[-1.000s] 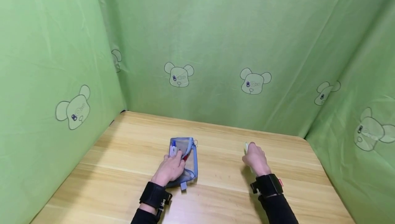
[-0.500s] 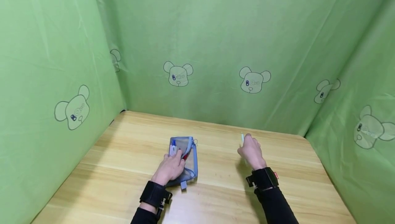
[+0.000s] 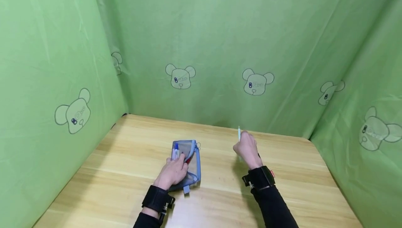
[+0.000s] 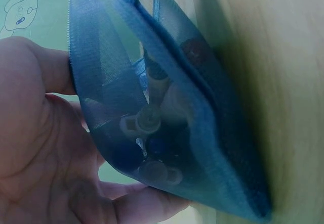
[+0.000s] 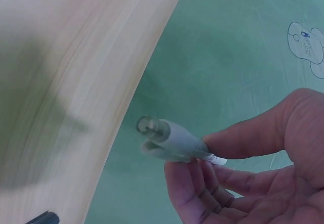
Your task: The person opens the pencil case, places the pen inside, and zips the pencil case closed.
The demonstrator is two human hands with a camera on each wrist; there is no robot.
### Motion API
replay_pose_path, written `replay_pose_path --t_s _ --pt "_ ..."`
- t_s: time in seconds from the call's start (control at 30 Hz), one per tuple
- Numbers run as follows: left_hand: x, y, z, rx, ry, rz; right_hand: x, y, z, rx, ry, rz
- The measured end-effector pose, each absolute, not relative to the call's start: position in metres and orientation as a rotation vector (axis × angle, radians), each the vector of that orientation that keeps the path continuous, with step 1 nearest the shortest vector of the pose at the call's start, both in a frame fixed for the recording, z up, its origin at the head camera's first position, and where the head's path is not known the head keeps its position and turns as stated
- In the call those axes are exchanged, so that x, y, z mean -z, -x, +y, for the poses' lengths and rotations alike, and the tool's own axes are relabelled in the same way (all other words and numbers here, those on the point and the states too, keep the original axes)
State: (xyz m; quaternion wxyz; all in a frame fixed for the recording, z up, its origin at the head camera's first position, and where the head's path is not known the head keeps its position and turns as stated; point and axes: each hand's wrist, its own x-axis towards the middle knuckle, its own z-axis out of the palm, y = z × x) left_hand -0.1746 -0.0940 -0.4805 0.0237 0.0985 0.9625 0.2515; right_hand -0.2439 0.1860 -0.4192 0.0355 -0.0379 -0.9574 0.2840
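A blue-grey mesh pencil case [image 3: 194, 168] lies on the table with its zipper side toward the right. My left hand [image 3: 172, 173] holds it at the left edge. In the left wrist view, thumb and fingers close around the mesh [image 4: 116, 92], and several pen ends show through it. A white marker with a blue end [image 3: 176, 153] and something red [image 3: 188, 160] are in the case. Over the table to the right, my right hand [image 3: 247, 150] pinches a pale click pen [image 5: 179, 140] between thumb and fingers, its clip and button end pointing at the wrist camera.
The light wooden table [image 3: 141, 133] ends at a green cloth backdrop [image 3: 213, 98] with bear-face prints, which also rises at both sides. A dark rounded tip [image 5: 45, 218] shows at the lower left of the right wrist view.
My right hand has moved left and slightly away from me with the pen, closer to the pencil case. The left hand and the case have stayed in place.
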Motion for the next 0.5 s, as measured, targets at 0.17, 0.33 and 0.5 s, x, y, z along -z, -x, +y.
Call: replay_pose_path --t_s 0.17,0.33,0.5 --pt "0.482 0.173 -0.094 -0.791 -0.280 2.968 0.418 0.247 0.175 -0.897 0.111 -2.930" --pt "0.483 0.173 -0.095 -0.802 -0.297 2.975 0.415 0.250 0.164 -0.950 0.123 -2.928" --pt "0.481 0.173 -0.095 -0.805 -0.300 2.975 0.413 0.251 0.153 -1.052 0.148 -2.924"
